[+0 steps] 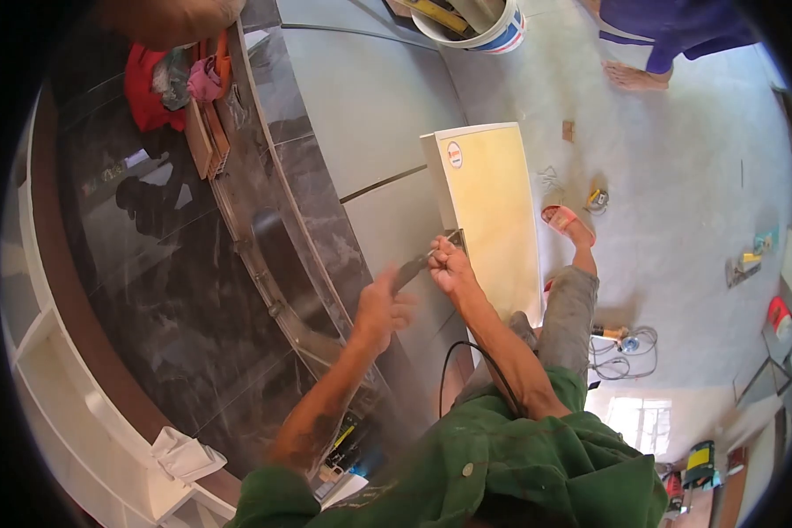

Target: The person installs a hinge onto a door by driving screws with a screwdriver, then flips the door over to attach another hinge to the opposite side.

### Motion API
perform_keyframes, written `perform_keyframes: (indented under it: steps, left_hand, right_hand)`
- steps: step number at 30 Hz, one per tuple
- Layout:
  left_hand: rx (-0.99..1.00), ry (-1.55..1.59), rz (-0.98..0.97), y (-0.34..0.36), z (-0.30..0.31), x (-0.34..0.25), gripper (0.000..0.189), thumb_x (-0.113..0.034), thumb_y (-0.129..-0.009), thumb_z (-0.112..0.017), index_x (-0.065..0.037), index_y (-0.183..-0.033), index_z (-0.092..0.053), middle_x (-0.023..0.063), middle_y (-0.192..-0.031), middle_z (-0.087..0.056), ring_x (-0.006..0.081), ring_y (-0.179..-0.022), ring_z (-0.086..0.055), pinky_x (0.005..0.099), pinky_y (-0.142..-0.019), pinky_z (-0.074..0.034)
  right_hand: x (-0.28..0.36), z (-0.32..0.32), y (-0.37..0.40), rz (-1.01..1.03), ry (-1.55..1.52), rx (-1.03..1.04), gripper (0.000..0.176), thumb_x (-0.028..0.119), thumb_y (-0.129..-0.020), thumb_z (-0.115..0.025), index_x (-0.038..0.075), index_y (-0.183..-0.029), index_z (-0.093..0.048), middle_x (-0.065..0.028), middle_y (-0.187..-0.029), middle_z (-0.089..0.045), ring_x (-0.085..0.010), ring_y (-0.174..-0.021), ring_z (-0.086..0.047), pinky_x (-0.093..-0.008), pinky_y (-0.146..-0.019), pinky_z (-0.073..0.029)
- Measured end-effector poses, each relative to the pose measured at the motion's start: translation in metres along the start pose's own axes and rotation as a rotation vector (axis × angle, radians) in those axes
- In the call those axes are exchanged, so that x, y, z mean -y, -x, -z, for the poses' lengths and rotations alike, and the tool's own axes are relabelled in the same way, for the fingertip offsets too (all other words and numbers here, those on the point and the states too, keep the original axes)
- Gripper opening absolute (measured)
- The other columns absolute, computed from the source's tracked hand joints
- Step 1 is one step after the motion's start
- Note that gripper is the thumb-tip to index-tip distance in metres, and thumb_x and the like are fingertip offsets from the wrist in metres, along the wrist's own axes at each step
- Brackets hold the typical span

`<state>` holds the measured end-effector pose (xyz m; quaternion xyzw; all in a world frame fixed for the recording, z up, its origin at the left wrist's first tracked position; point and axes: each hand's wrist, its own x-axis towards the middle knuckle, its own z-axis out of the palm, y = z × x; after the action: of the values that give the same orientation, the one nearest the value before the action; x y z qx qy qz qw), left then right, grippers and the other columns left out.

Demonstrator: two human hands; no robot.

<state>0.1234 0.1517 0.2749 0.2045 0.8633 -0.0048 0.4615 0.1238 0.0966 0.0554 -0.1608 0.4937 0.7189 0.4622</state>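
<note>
A dark-handled screwdriver [407, 274] spans the space between my two hands. My left hand [377, 311], smeared by motion, is closed at the handle's rear end, with some fingers loosely lifted. Closed around the front part, near the shaft, are the curled fingers of my right hand [450, 266]. Just past those fingers a small metal fitting [454, 237], which looks like a hinge, sits at the edge of a pale yellow panel [495, 189]. The panel has white edges and a round sticker. Where the screwdriver tip meets the fitting is too small to make out.
Grey cabinet fronts [378, 106] and a dark stone counter [176, 290] with a cutout lie to the left. A white bucket [493, 35] of tools stands ahead. A tape measure [597, 201] and a corded tool [625, 341] lie on the floor. Another person's foot [635, 76] is at upper right.
</note>
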Motion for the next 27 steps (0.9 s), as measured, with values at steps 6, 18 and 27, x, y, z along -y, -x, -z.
perform_keyframes:
  steps: [6,18,27]
  left_hand:
    - [0.187,0.138,0.214,-0.035,0.024,-0.003,0.025,-0.02,-0.096,-0.057,0.003,-0.106,-0.057,0.0038,-0.077,-0.055,0.0128,-0.051,-0.049,0.0251,-0.042,-0.036]
    - [0.044,-0.162,-0.17,-0.028,0.026,0.017,0.043,-0.035,-0.099,-0.052,0.006,-0.108,-0.056,0.0023,-0.068,-0.051,0.0131,-0.049,-0.045,0.0254,-0.043,-0.037]
    - [0.055,-0.357,-0.216,-0.044,0.026,0.01,0.03,-0.021,-0.094,-0.056,0.002,-0.114,-0.057,0.0016,-0.065,-0.049,0.0152,-0.057,-0.051,0.0307,-0.051,-0.04]
  right_hand:
    - [-0.005,0.0,0.002,0.04,-0.01,0.019,0.008,0.012,-0.098,-0.052,0.005,-0.101,-0.05,-0.0032,-0.085,-0.053,-0.0081,-0.056,-0.043,-0.0241,-0.055,-0.035]
    - [0.0,0.008,-0.021,0.083,-0.015,-0.023,0.011,0.016,-0.1,-0.049,0.005,-0.1,-0.052,-0.0026,-0.082,-0.052,-0.0093,-0.055,-0.04,-0.0263,-0.055,-0.033]
    - [-0.018,0.001,-0.001,0.079,0.106,0.034,0.02,0.027,-0.103,-0.047,0.008,-0.108,-0.052,0.0029,-0.079,-0.051,-0.008,-0.058,-0.039,-0.0257,-0.06,-0.037]
